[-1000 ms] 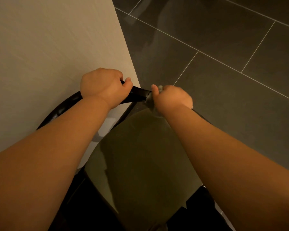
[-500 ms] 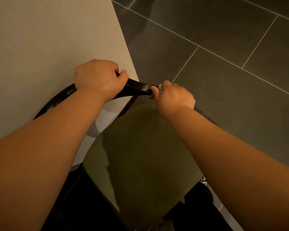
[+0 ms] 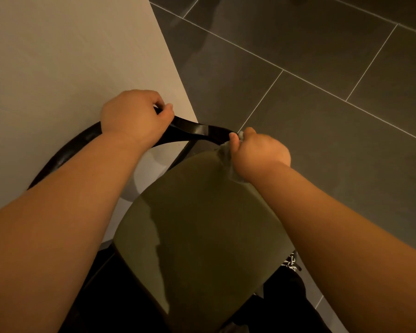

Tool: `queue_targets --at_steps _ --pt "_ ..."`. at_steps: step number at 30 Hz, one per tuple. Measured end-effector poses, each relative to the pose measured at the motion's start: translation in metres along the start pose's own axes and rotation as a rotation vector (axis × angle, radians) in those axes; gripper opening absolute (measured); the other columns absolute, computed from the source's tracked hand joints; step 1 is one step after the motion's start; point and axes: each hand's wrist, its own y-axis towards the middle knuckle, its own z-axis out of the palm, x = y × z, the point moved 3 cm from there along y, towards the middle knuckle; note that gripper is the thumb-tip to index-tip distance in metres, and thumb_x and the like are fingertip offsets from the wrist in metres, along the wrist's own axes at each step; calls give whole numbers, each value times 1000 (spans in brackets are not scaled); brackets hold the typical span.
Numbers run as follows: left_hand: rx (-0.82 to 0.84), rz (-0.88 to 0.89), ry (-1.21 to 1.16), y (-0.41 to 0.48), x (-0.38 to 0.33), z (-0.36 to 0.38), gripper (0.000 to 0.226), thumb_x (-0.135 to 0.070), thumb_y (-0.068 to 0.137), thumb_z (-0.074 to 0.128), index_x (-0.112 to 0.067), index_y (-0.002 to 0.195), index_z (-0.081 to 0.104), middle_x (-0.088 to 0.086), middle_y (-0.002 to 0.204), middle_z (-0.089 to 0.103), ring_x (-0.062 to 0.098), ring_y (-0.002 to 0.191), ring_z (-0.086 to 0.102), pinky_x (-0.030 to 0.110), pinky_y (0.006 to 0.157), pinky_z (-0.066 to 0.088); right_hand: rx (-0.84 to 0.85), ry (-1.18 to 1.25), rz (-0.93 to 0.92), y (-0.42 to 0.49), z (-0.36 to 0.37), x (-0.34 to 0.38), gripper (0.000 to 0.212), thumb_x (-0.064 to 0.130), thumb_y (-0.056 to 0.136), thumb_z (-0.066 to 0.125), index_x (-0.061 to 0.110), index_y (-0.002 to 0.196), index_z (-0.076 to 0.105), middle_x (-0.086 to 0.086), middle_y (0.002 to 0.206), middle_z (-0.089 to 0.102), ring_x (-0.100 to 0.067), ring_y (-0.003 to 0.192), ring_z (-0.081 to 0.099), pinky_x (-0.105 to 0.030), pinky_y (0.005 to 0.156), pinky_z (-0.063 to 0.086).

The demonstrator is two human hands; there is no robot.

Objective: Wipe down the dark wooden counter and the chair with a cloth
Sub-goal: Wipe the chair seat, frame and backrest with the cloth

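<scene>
Floor: dark tiles (image 3: pixel 322 56), pale wall (image 3: pixel 58 56) beside.
Left hand (image 3: pixel 135 116): clamped round the black back rail (image 3: pixel 197 131) of the chair (image 3: pixel 202 224).
Right hand (image 3: pixel 259 152): fist bunching the cloth (image 3: pixel 225 151) at the rail's end.
Risk: I reckon the cloth slips off that narrow, glossy rail.

Pale beige wall (image 3: pixel 58 56) on the left, dark grey floor tiles (image 3: pixel 322 116) with thin light grout lines

Chair back rail (image 3: pixel 197 129): black, hard, high gloss, light streak along it; maybe lacquered wood, dim view. Chair seat (image 3: pixel 202 224): olive, matt, smooth covering. Cloth (image 3: pixel 227 155): pale grey, soft, crumpled. Left panel (image 3: pixel 58 56): off-white, matt, faint fine grain. Floor tiles (image 3: pixel 322 56), right and far: dark grey, smooth, low sheen, thin pale grout.
</scene>
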Motion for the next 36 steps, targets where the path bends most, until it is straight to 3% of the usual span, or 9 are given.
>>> queue_targets --at_steps 4,7,10,13,17,20,26,31,36 --pt "-98 172 102 -7 -41 7 36 -39 103 45 -19 98 73 4 81 67 25 69 57 37 67 43 -52 7 28 -31 -1 -36 44 62 104 29 21 101 45 -1 79 49 -28 70 46 -35 55 31" --pt "90 299 43 -7 -93 24 37 -44 106 40 -22 95 66 -1 78 59 24 73 57 38 69 49 -46 -20 92 -49 -2 -53 44 63 103 30 21 97 41 0 75 43 -29 70 44 -35 56 31" --pt "155 368 52 -5 -120 48 43 -46 108 36 -19 94 66 -1 85 52 20 84 51 36 64 40 10 17 128 -31 -2 -45 47 65 102 28 22 96 45 -3 81 50 -29 75 48 -37 63 37" --pt "181 357 94 1 -117 70 47 -49 108 33 -20 98 69 0 93 47 24 95 52 37 69 41 30 62 80 -13 -1 -32 46 63 103 26 24 95 47 -3 86 53 -27 79 50 -37 68 38" --pt "191 399 220 -5 -120 86 51 -47 109 24 -21 100 67 2 84 54 25 77 48 38 69 35 -5 48 61 -30 0 -47 47 67 101 28 23 96 44 3 69 41 -28 70 47 -35 58 35" --pt "159 411 246 -7 -120 87 52 -45 109 20 -22 102 66 0 79 55 23 69 50 37 65 34 26 36 114 -49 0 -74 50 70 100 30 23 97 44 2 68 39 -31 70 45 -36 60 38" --pt "158 397 270 -2 -122 89 53 -48 107 22 -24 95 67 3 83 64 24 71 49 37 63 33 88 74 126 -23 -3 -59 60 70 100 22 23 99 59 -5 93 62 -28 80 52 -37 69 41" --pt "142 393 288 -4 -121 90 51 -48 108 24 -24 93 65 2 78 59 25 70 49 37 63 32 48 71 65 -29 -1 -56 53 70 101 26 23 101 50 -3 85 53 -30 78 50 -37 67 39" --pt "175 399 272 -3 -122 91 54 -48 109 19 -25 97 66 0 75 51 25 72 50 37 66 33 30 34 98 -70 1 -103 59 69 101 25 19 109 56 -11 96 67 -37 89 63 -39 67 46"
